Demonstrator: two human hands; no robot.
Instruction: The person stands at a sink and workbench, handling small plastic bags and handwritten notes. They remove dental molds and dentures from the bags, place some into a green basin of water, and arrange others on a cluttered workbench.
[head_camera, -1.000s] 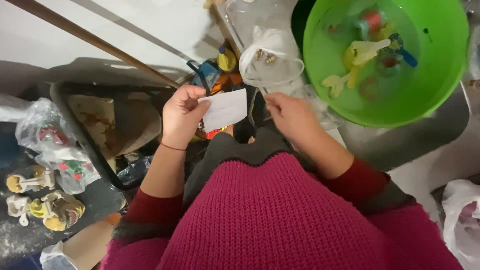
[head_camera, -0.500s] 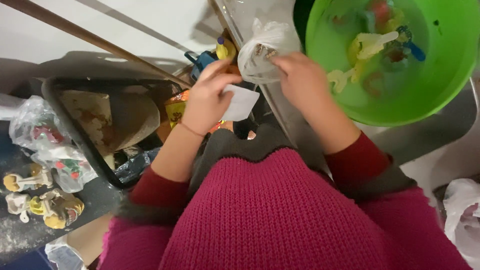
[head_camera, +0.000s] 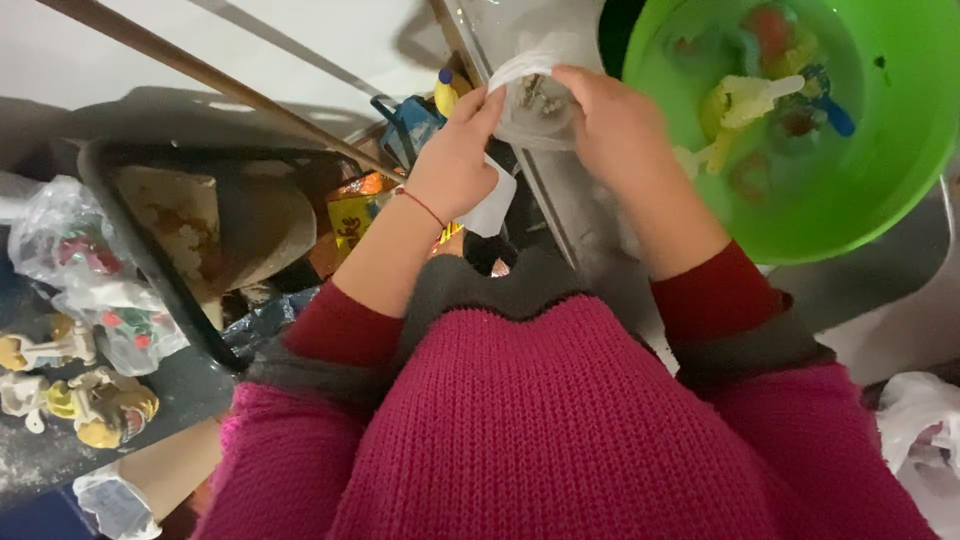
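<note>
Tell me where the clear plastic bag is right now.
Top centre of the head view, the clear plastic bag is held between the left hand and right hand, beside the green bowl.

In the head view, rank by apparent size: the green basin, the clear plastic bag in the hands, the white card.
1. green basin, by far largest.
2. clear plastic bag.
3. white card; partly hidden behind the left hand, so its ranking against the bag is unsure.

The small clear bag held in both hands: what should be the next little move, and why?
Probably slide the white card into the clear bag. Both hands, left and right, hold the bag's mouth apart, something small already lies inside, and the card waits under the left palm. The green bowl of toys stands beside them.
</note>
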